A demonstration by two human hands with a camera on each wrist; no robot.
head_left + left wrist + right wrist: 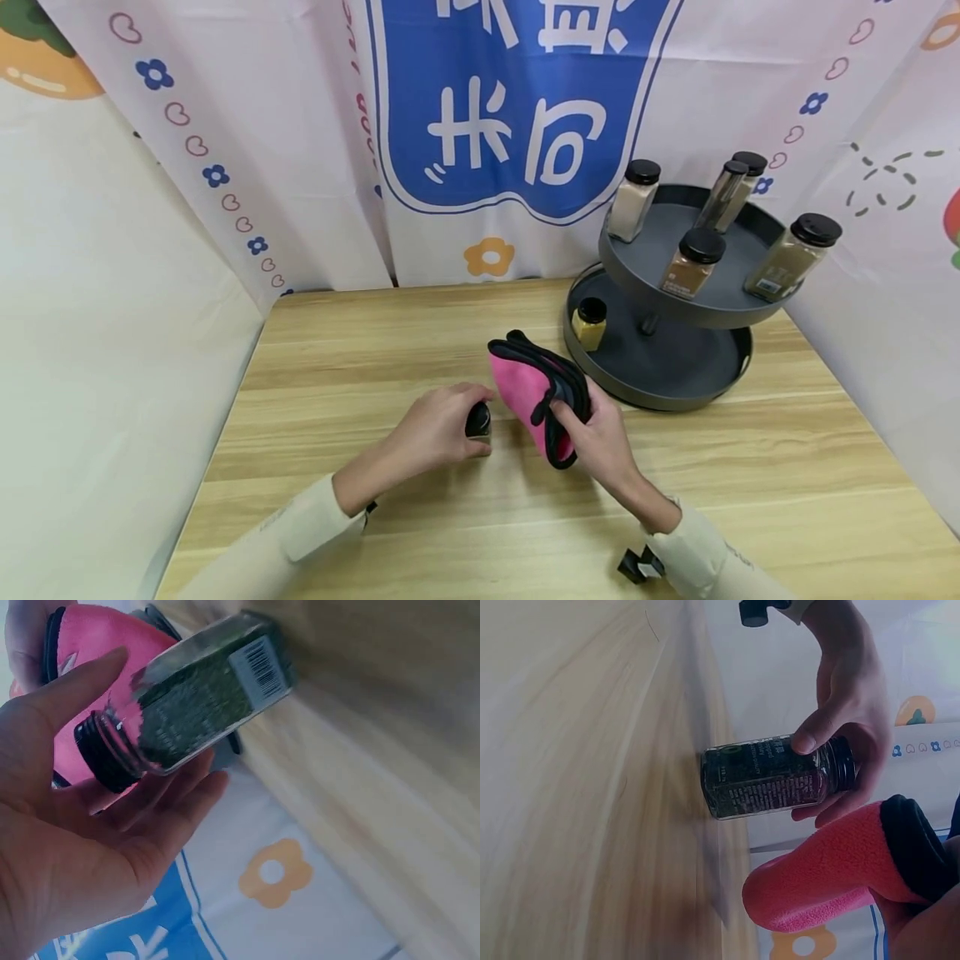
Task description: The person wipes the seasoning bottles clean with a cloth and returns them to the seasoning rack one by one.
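Observation:
My left hand [442, 425] is round the upper part of a glass spice jar [761, 776], thumb on one side and fingers on the other. The jar has a black lid [105, 754], dark green contents and a barcode label [259, 671]. Its base is at or close to the tabletop; whether it touches cannot be told. To the right, my right hand [603, 433] grips a folded pink cloth [521, 387] with black edging, thumb on top. In the right wrist view the cloth's fuzzy pink fold [817, 874] hangs beside the jar, apart from it.
A two-tier dark grey turntable rack [660, 387] stands at the back right. Several black-lidded jars, including a brown one [690, 267], are on its upper tier; a yellow one [590, 325] sits below. Behind the wooden table [337, 350] hangs a printed curtain [315, 150].

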